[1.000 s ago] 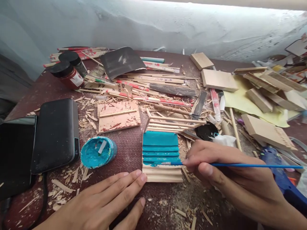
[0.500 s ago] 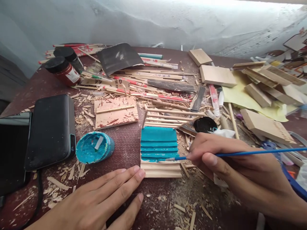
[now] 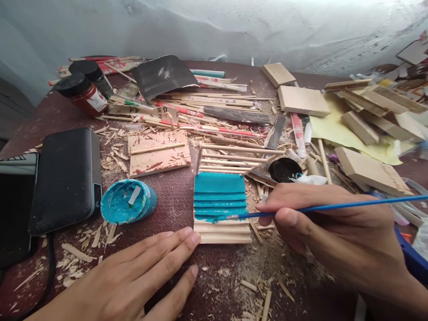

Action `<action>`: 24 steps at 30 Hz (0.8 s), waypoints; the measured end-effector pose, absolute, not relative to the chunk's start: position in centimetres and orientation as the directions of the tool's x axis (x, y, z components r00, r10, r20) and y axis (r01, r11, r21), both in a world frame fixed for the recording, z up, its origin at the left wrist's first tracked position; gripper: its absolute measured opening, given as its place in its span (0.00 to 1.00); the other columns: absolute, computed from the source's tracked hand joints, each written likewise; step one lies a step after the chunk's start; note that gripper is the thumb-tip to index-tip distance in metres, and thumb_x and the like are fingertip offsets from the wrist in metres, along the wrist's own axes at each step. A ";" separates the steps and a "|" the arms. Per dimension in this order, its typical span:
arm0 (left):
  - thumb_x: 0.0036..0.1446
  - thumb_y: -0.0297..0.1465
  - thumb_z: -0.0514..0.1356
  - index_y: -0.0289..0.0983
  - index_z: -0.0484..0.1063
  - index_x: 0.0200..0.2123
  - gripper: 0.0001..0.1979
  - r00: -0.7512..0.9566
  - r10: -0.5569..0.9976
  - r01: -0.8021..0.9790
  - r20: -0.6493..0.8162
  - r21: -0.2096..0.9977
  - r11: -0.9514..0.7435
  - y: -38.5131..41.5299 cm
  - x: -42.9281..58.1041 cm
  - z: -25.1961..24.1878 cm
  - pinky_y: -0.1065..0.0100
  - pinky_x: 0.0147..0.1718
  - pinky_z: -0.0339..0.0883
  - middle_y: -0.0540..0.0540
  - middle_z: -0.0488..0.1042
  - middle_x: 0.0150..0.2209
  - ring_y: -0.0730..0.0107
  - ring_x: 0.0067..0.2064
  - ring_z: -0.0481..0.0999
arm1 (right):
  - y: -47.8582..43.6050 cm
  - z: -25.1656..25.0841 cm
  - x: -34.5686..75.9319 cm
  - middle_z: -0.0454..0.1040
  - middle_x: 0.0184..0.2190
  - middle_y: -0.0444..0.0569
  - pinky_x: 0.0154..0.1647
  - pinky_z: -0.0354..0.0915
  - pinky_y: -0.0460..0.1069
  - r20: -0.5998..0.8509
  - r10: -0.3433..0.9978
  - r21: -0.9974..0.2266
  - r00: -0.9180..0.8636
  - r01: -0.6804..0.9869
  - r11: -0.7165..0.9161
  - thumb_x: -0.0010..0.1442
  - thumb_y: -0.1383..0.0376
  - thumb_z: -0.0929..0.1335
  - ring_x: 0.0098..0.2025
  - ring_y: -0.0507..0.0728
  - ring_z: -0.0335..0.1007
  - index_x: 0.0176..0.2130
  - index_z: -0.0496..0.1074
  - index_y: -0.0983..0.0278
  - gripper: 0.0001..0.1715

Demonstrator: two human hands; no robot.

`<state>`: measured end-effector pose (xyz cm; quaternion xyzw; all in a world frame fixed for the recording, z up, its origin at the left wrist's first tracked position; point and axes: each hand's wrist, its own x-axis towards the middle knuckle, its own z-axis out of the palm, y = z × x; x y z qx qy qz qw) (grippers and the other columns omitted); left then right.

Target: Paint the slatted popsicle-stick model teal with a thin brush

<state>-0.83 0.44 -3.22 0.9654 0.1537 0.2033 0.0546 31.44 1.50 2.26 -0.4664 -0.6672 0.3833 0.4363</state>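
Note:
My right hand (image 3: 329, 227) grips a thin blue paintbrush (image 3: 351, 202), its bristles touching the steps of a small wooden stair model (image 3: 220, 191). Wet-looking turquoise paint covers the model's upper part, while the lowest steps (image 3: 223, 232) are bare wood. Thin stick railings (image 3: 230, 159) rise at its far end. My left hand (image 3: 133, 276) lies stretched out on the table, fingertips against the model's lower left edge. Left of the model stands an uncapped jar of turquoise paint (image 3: 150, 203), with a small pale strip inside its rim.
A black power bank (image 3: 67, 178) with a cable lies at the left. Behind are a wooden board (image 3: 158, 156), paint jars (image 3: 78, 93), many sticks and black sandpaper (image 3: 163, 76). Wood blocks (image 3: 302, 100) lie at the right, near a black lid (image 3: 285, 170). Shavings litter the table.
The brush tip has moved left along the step, my right hand shifting slightly with it. My left hand stays at the model's edge. The whole view has shifted a little.

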 end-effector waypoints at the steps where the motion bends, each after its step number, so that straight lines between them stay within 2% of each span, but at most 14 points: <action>1: 0.75 0.25 0.53 0.34 0.75 0.60 0.17 0.873 0.316 0.273 0.372 0.165 -0.948 0.5 -0.8 -3.2 0.54 0.75 0.52 0.34 0.66 0.71 0.52 0.78 0.56 | 1.5 2.3 31.4 0.82 0.30 0.41 0.14 0.59 0.40 0.215 0.959 -0.917 -0.187 0.300 0.264 0.66 0.71 0.75 0.18 0.44 0.65 0.40 0.85 0.57 0.09; 4: 0.74 0.24 0.52 0.33 0.75 0.60 0.17 0.875 0.308 0.266 0.374 0.161 -0.950 0.6 -0.7 -3.2 0.53 0.75 0.51 0.34 0.67 0.70 0.52 0.78 0.55 | 1.7 2.3 31.3 0.73 0.21 0.38 0.14 0.56 0.40 0.165 0.964 -0.911 -0.210 0.343 0.231 0.65 0.70 0.75 0.18 0.45 0.62 0.36 0.83 0.59 0.07; 7: 0.74 0.24 0.52 0.33 0.74 0.60 0.17 0.877 0.305 0.261 0.371 0.165 -0.951 0.5 -0.8 -3.2 0.52 0.75 0.50 0.33 0.66 0.70 0.50 0.78 0.55 | 1.7 2.4 31.5 0.66 0.18 0.36 0.12 0.52 0.40 0.112 0.974 -0.910 -0.197 0.374 0.180 0.66 0.69 0.74 0.16 0.45 0.58 0.36 0.83 0.59 0.06; 13: 0.74 0.24 0.52 0.34 0.72 0.64 0.20 0.890 0.305 0.273 0.338 0.141 -0.952 0.3 -1.2 -3.4 0.52 0.75 0.53 0.35 0.64 0.72 0.51 0.77 0.57 | 1.3 2.1 32.2 0.68 0.19 0.37 0.14 0.55 0.40 0.097 0.982 -0.906 -0.163 0.395 0.155 0.68 0.66 0.73 0.17 0.45 0.63 0.36 0.82 0.58 0.07; 18: 0.74 0.24 0.52 0.34 0.74 0.62 0.19 0.882 0.302 0.273 0.363 0.129 -0.953 0.3 -1.0 -3.3 0.53 0.74 0.55 0.35 0.67 0.70 0.51 0.77 0.59 | 1.1 2.2 31.7 0.69 0.20 0.37 0.13 0.55 0.40 0.153 0.977 -0.913 -0.147 0.358 0.197 0.69 0.67 0.73 0.16 0.44 0.63 0.39 0.83 0.58 0.06; 21: 0.75 0.24 0.51 0.33 0.75 0.60 0.18 0.875 0.301 0.271 0.378 0.131 -0.954 0.4 -0.8 -3.2 0.54 0.75 0.54 0.34 0.67 0.70 0.52 0.77 0.59 | 1.3 2.4 31.6 0.68 0.20 0.37 0.14 0.55 0.41 0.155 0.971 -0.881 -0.184 0.419 0.220 0.69 0.67 0.73 0.17 0.45 0.62 0.38 0.82 0.60 0.06; 24: 0.75 0.24 0.51 0.34 0.75 0.60 0.18 0.874 0.302 0.270 0.381 0.137 -0.953 0.5 -0.8 -3.2 0.54 0.75 0.52 0.34 0.68 0.70 0.52 0.77 0.57 | 1.5 2.4 31.9 0.74 0.25 0.40 0.15 0.56 0.40 0.153 0.967 -0.848 -0.203 0.476 0.234 0.70 0.67 0.72 0.18 0.44 0.62 0.36 0.80 0.60 0.08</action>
